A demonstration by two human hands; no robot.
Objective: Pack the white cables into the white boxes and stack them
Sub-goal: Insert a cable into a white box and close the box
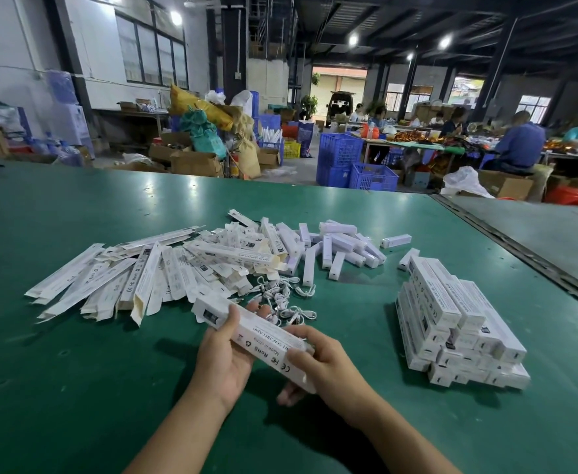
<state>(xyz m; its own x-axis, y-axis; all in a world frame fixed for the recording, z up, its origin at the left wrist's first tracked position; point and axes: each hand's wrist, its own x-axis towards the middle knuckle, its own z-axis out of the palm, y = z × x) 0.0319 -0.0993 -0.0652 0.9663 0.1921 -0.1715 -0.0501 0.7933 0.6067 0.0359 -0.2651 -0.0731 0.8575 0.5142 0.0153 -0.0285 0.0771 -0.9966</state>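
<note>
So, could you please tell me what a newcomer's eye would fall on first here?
Most likely the long white box held between the left hand and right hand, low in the middle over the green table. Next come the sprawling heap of loose boxes on the left, a tangle of white cables just beyond the hands, and the neat stack of boxes on the right.

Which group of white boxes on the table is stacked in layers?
The stack on the right; the flat cartons on the left and the small boxes at the back lie scattered loose.
</note>
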